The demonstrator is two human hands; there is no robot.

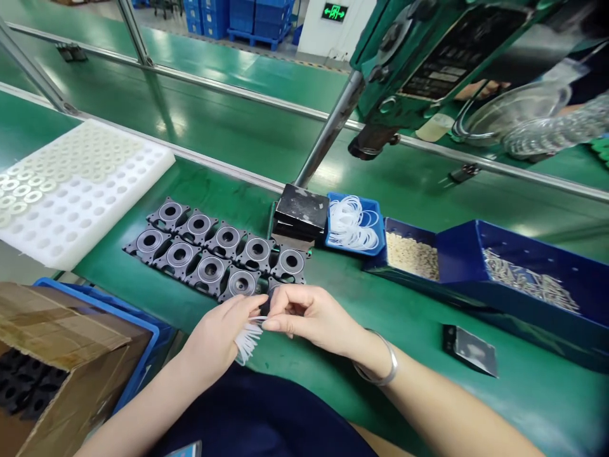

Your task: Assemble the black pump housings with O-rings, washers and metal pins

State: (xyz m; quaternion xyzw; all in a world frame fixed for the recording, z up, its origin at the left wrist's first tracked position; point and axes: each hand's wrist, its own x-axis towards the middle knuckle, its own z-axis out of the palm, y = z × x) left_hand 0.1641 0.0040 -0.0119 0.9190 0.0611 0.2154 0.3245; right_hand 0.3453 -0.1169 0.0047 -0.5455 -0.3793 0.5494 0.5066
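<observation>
My left hand [216, 339] is closed around a bunch of thin white plastic rings [248, 343], whose loops hang out below the fingers. My right hand [314, 317], with a silver bangle at the wrist, pinches the edge of one white ring at the top of that bunch. Just beyond both hands lie two rows of black square housings [210, 269], each with a round hole and a pale ring around it. The hands partly cover the nearest housings. More white rings fill a small blue tray [382, 236] behind my right hand.
A white foam tray [157, 158] with pale washers lies at left. Below it stands a cardboard box [90, 339] of black parts. Blue bins [457, 254] at right hold beige bits and metal pins. A green press [380, 95] overhangs a black metal block [302, 208]; a dark plate [471, 350] lies right.
</observation>
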